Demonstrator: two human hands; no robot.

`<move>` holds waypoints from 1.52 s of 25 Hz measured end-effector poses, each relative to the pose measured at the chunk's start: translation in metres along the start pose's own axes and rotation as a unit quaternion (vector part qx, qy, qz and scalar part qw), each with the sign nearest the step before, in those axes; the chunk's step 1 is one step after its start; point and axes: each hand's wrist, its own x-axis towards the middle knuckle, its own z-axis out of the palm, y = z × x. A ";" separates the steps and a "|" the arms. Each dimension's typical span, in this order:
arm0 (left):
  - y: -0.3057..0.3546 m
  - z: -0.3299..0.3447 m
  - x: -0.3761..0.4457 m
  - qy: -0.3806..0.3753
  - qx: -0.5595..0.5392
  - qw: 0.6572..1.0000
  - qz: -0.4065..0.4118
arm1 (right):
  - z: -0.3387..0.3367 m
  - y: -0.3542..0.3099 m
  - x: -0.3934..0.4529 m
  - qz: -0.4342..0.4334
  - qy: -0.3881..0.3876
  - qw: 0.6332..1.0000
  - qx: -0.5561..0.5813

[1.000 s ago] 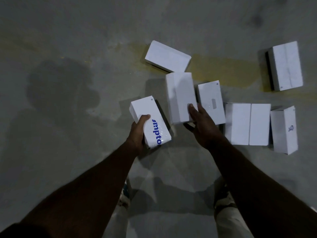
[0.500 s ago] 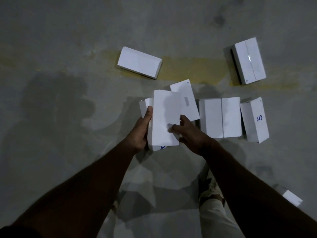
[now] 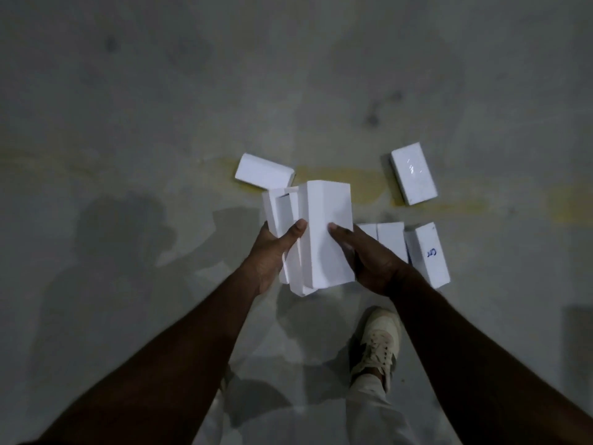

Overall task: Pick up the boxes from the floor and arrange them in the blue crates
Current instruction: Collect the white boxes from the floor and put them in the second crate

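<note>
left hand [image 3: 272, 252] and right hand [image 3: 365, 255] hold a stack of white boxes [image 3: 321, 232] | four more boxes [image 3: 414, 173] lie on gray floor [image 3: 128, 107] | one shoe [image 3: 378, 342] below

Grey concrete floor [image 3: 160, 107] under scattered white boxes [image 3: 414, 173]

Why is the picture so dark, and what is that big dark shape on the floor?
Head view: dim light leaves the grey concrete floor murky; the shape is the person's own shadow; a small glare streak shines on the wrapped white rectangular box; edges look softly blurred.
</note>
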 end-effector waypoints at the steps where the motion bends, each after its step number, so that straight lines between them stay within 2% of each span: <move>1: 0.015 0.004 -0.016 -0.016 -0.010 1.000 0.008 | 0.007 -0.015 -0.014 -0.007 -0.004 1.000 -0.007; 5: 0.099 0.023 -0.114 -0.037 -0.017 0.999 0.024 | 0.055 -0.090 -0.098 0.002 -0.037 0.999 -0.032; 11: 0.202 0.042 -0.288 0.059 -0.093 0.989 0.098 | 0.161 -0.179 -0.231 0.008 -0.099 0.993 -0.065; 18: 0.237 0.006 -0.464 0.094 -0.160 0.967 0.173 | 0.290 -0.201 -0.351 0.005 -0.172 0.980 -0.100; 25: 0.181 -0.039 -0.618 0.199 -0.235 0.914 0.265 | 0.402 -0.134 -0.437 0.016 -0.221 0.957 -0.188; 31: 0.076 -0.100 -0.772 0.310 -0.291 0.855 0.298 | 0.512 -0.013 -0.520 0.055 -0.300 0.930 -0.203; 35: -0.001 -0.132 -0.864 0.380 -0.328 0.810 0.302 | 0.575 0.078 -0.558 0.104 -0.354 0.892 -0.261; 38: -0.054 -0.148 -0.919 0.428 -0.389 0.756 0.305 | 0.616 0.139 -0.581 0.160 -0.420 0.841 -0.301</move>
